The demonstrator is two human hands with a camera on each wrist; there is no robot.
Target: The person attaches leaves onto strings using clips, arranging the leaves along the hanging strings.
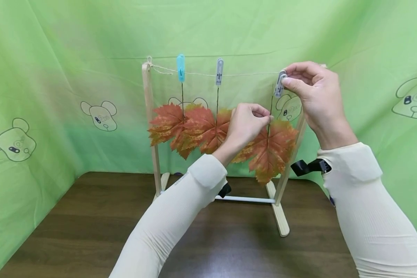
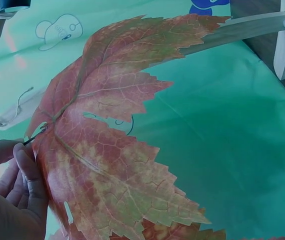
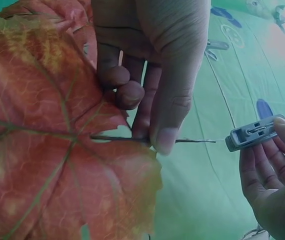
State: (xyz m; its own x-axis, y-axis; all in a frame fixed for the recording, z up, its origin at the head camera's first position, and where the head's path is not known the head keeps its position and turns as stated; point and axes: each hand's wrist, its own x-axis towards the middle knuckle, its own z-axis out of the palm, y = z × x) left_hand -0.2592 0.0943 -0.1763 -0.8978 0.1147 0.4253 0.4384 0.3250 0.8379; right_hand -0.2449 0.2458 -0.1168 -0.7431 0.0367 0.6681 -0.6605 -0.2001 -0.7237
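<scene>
My left hand [image 1: 246, 123] pinches the dark stem [image 3: 197, 141] of an orange-red artificial maple leaf [image 1: 272, 148] between thumb and forefinger. The leaf hangs below those fingers, spread wide in the left wrist view. Up and to the right, my right hand [image 1: 321, 96] grips a grey clothespin [image 1: 280, 85] by its handle end, at the string [image 1: 250, 74]. In the right wrist view, the clothespin's free end points at the stem's tip, right beside it. Two more maple leaves [image 1: 170, 121] hang by their stems, one from a blue clothespin [image 1: 181, 67], the other from a grey one [image 1: 219, 71].
The string runs between two wooden posts [image 1: 149, 116] of a stand, joined low down by a white rod [image 1: 246, 199]. Its wooden feet [image 1: 278, 216] rest on a dark brown table [image 1: 100, 216]. Behind hangs a green curtain [image 1: 90, 46] with printed bear faces.
</scene>
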